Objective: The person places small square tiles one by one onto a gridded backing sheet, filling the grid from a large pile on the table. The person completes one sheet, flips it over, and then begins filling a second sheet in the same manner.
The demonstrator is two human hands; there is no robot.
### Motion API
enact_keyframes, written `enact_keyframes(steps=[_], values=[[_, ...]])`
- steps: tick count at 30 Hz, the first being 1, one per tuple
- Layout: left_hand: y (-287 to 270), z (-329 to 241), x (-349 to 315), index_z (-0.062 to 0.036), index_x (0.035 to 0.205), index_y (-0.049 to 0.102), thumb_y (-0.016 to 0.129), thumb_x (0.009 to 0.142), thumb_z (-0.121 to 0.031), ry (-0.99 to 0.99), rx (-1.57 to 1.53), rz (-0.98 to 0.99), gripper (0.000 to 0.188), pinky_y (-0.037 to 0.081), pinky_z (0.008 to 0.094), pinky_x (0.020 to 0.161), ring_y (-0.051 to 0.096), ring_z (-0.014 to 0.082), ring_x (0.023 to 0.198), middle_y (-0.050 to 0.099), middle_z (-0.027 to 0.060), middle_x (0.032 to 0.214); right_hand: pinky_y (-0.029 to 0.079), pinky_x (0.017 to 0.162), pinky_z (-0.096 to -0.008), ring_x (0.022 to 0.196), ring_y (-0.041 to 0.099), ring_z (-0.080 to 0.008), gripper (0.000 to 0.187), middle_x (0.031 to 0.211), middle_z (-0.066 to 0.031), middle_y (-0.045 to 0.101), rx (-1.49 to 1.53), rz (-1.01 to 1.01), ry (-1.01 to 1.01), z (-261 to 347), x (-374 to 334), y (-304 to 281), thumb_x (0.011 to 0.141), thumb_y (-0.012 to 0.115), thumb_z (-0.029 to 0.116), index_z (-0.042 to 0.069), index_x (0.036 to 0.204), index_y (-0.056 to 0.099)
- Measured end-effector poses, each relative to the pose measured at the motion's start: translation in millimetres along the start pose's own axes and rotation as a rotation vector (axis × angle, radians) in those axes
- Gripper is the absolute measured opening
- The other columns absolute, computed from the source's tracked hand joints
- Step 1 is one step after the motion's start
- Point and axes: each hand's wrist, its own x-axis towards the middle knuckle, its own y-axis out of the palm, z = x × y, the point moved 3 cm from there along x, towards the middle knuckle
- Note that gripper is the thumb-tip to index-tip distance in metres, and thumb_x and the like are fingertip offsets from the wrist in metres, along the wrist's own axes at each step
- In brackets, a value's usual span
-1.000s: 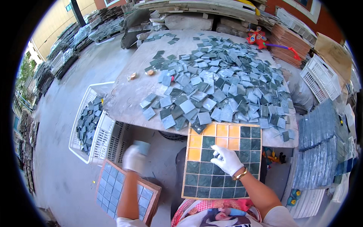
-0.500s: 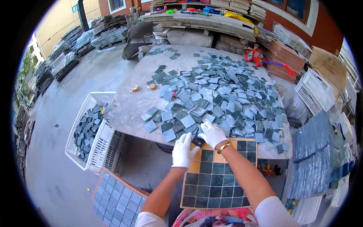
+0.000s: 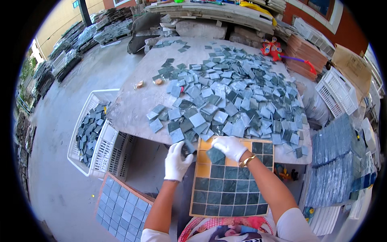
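Both my hands wear white gloves. My right hand (image 3: 230, 148) pinches a square dark green stone tile (image 3: 216, 155), tilted over the upper part of a shallow tile frame (image 3: 202, 171). Rows of similar tiles (image 3: 228, 186) fill the frame's lower part, while bare yellow base shows at its upper left. Just left of the frame, my left hand (image 3: 176, 162) is closed on another dark tile (image 3: 187, 150), slightly blurred at its fingertips. Beyond my hands, a heap of loose grey-green tiles (image 3: 242, 105) spreads over the table.
The table (image 3: 133, 103) carries two small wrapped items and a red toy (image 3: 271, 49). At left stands a white plastic crate (image 3: 96, 171) of tiles, with a filled tile panel (image 3: 121, 205) below it. Stacked tile sheets (image 3: 331, 161) and white crates (image 3: 337, 92) flank the right side.
My hands have moved apart. The left has drawn left with a tile, off the frame's upper edge; the right now shows a green tile over the frame. The view has shifted slightly.
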Motion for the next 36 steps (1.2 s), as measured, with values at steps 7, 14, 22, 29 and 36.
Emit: enact_keyframes(steps=[7,14,22,29,36], values=[[-38,39,-70,-0.0013,0.115,0.058,0.071,0.069,-0.012,-0.044,0.01,-0.04,0.049,0.053,0.0318,0.073,0.063,0.0253,0.086,0.059,0.0153,0.11,0.051,0.078,-0.0408,0.089,0.064,-0.0289,0.017,0.09,-0.0107,0.066,-0.309,0.512,0.052,52,18,47,0.087,0.056,0.024,0.011,0.095,0.064],[-29,29,-94,0.0009,0.116,0.058,0.07,0.07,-0.007,-0.16,-0.089,-0.01,0.049,0.053,0.027,0.072,0.061,0.0166,0.083,0.058,0.0114,0.11,0.052,0.073,-0.0341,0.083,0.062,-0.0215,0.029,0.082,-0.005,0.061,-0.562,0.239,-0.016,70,-21,76,0.084,0.055,0.016,0.012,0.113,0.057],[3,-11,-32,-0.0018,0.116,0.058,0.07,0.071,-0.011,0.175,-0.034,0.082,0.047,0.053,0.0338,0.077,0.063,0.0301,0.092,0.059,0.0169,0.112,0.05,0.07,-0.0459,0.084,0.063,-0.0355,0.031,0.091,-0.0177,0.064,-0.165,-0.072,0.292,46,-28,32,0.088,0.056,0.026,0.01,0.114,0.053],[46,-20,-13,-0.0056,0.115,0.055,0.071,0.067,-0.018,0.314,0.144,0.175,0.052,0.046,0.0434,0.087,0.055,0.0371,0.1,0.057,0.0162,0.112,0.052,0.071,-0.0442,0.089,0.064,-0.0323,0.037,0.095,-0.0132,0.064,-0.34,-0.309,0.375,9,44,12,0.083,0.063,0.039,0.01,0.104,0.054],[54,-17,-20,-0.0066,0.115,0.057,0.073,0.067,-0.017,0.302,0.065,0.085,0.052,0.047,0.0423,0.086,0.057,0.0348,0.097,0.059,0.0143,0.112,0.054,0.074,-0.0398,0.086,0.067,-0.0318,0.059,0.092,-0.0156,0.066,-0.512,-0.061,0.538,13,93,17,0.067,0.079,0.042,0.006,0.102,0.048]])
